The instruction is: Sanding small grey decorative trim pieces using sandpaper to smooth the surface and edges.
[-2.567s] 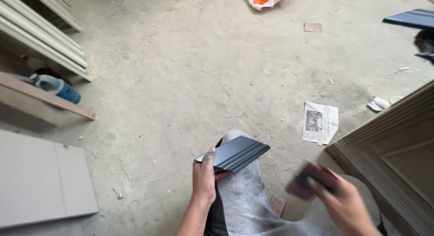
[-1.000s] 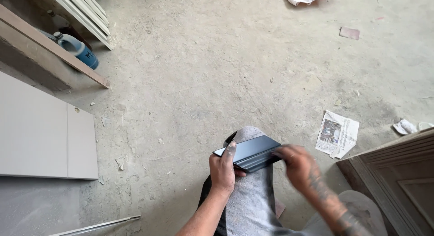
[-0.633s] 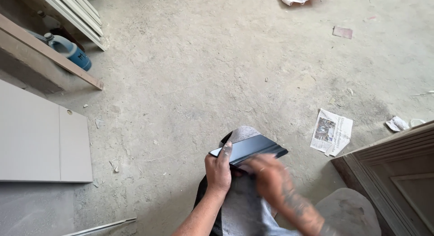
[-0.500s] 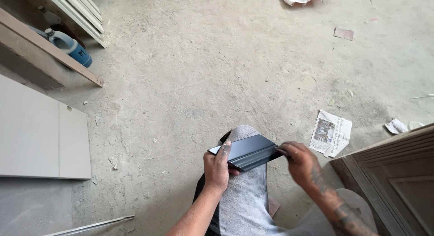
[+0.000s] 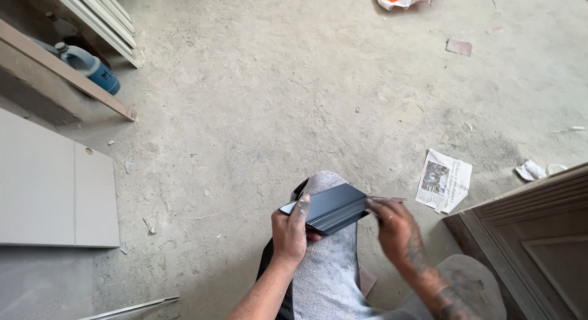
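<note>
My left-hand fingers are clenched around the near end of a dark moulded strip, which rests across my grey-clad knee. My left hand holds the strip steady, thumb side up. My right hand is at the strip's far end, its fingers pinched on a small thin reddish pad pressed to that end. On the concrete floor nearby: a folded newspaper, a brown panelled door at right, a pale board at left, a blue jug.
</note>
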